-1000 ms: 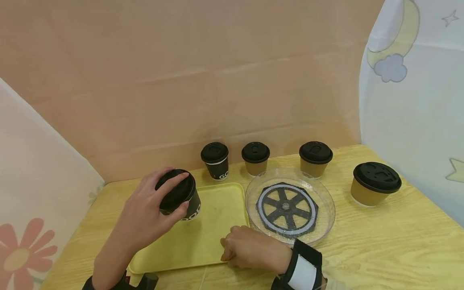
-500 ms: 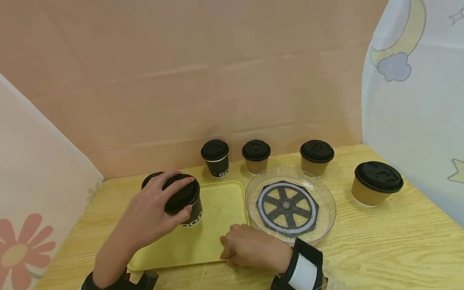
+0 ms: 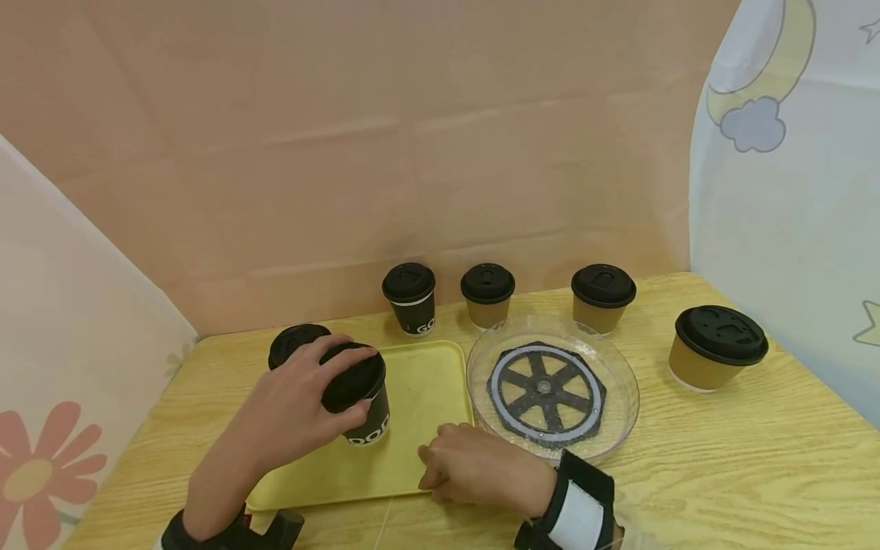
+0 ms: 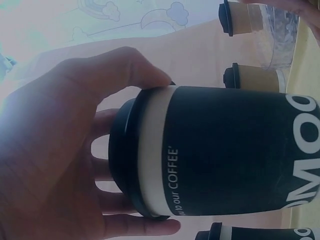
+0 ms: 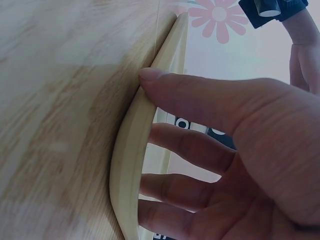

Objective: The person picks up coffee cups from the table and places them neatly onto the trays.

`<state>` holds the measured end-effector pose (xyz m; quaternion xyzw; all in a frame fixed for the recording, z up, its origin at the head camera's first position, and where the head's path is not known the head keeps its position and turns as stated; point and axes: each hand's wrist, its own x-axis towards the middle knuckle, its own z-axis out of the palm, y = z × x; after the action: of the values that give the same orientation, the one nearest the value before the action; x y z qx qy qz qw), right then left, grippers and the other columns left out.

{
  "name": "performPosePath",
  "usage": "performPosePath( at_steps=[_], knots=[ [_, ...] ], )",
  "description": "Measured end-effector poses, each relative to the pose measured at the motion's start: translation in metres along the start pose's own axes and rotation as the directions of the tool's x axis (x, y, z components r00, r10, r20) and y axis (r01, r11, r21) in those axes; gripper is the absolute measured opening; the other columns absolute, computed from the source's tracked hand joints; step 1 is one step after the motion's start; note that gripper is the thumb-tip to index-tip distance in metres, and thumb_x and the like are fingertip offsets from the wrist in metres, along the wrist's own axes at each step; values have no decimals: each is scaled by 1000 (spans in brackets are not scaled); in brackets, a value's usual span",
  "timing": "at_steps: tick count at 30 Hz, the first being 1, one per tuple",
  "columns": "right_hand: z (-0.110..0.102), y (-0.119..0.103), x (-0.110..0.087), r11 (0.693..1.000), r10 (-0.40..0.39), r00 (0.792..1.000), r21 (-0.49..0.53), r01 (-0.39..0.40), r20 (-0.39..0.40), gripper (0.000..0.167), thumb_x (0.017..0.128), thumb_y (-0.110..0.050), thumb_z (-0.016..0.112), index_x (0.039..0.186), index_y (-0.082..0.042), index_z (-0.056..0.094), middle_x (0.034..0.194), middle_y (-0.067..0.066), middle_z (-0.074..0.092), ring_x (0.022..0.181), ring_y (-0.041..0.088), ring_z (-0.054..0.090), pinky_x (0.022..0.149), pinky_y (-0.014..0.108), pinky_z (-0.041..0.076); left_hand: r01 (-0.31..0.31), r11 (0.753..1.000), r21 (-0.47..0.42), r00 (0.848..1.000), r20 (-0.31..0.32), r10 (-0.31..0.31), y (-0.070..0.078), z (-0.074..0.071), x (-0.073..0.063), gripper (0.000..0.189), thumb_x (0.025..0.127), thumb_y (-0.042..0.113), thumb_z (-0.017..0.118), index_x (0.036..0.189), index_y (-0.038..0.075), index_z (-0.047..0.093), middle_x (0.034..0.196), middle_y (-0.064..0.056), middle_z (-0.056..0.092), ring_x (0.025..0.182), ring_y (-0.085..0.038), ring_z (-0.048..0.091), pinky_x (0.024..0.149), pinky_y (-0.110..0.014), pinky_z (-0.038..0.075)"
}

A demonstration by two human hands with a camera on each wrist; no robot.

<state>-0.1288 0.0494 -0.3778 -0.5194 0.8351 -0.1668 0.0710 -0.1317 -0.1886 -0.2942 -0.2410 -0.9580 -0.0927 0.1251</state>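
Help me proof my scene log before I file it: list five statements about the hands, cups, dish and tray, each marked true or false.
1. The left grip holds a lidded black cup. True.
2. The rightmost brown cup wears a black lid. True.
3. The right grip holds that brown cup. False: it holds the near edge of the yellow tray.
4. The clear round dish sits to the right of the yellow tray. True.
5. The held cup is the only black one in view. False: a second black cup stands behind the tray.
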Motion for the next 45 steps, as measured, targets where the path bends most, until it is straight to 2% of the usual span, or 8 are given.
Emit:
performPosePath(
  at_steps=[3,11,17,26,35,42,45],
  knots=[
    [-1,-1,0,1000,15,1000,-2,-15,6,13,82,-13,75,77,-24,78,66,-13,44,57,-5,27,47,8,20,3,1000,6,1000,17,-3,0,0,0,51,80,40,73,129,37,59,131,-2,58,113,-28,61,62,-41,53],
    [-1,-1,-1,1000,-5,1000,-8,5,-2,13,82,-13,75,73,-23,76,67,-13,41,57,-5,26,47,9,18,2,1000,9,998,62,-3,2,-1,-1,51,80,40,74,129,38,59,130,-1,57,111,-25,61,56,-32,47],
    [0,0,-1,1000,-18,1000,-6,18,-13,12,80,-12,76,73,-22,76,66,-13,39,56,-5,25,46,10,17,6,1000,-1,995,101,-6,3,-1,-1,49,78,41,75,125,39,61,129,1,57,111,-23,61,56,-30,45],
    [-1,0,0,999,30,999,-12,-30,11,13,83,-14,75,87,-26,81,74,-13,60,59,-8,43,51,4,30,-24,999,-28,992,125,28,5,2,0,46,76,39,77,120,40,62,126,5,57,107,-21,62,59,-30,47],
    [-2,-1,0,1000,30,999,-10,-30,13,14,82,-13,75,85,-25,81,71,-13,57,58,-8,44,51,3,31,-21,999,-41,988,150,27,5,5,0,46,76,39,78,120,39,62,127,4,57,109,-21,61,61,-32,48],
    [-2,-2,0,999,34,999,-40,-34,-2,15,80,-13,76,88,-25,81,77,-13,62,66,-3,58,58,1,36,-28,997,-74,983,178,41,5,6,1,43,77,36,78,117,34,63,123,3,56,102,-18,61,60,-27,45],
    [-1,-2,-1,998,36,999,-44,-36,-4,15,80,-14,76,89,-25,81,78,-13,63,68,-2,59,59,1,38,-27,997,-73,983,180,40,5,7,2,42,76,36,78,116,33,64,120,3,57,98,-17,61,60,-27,45]
  ],
)
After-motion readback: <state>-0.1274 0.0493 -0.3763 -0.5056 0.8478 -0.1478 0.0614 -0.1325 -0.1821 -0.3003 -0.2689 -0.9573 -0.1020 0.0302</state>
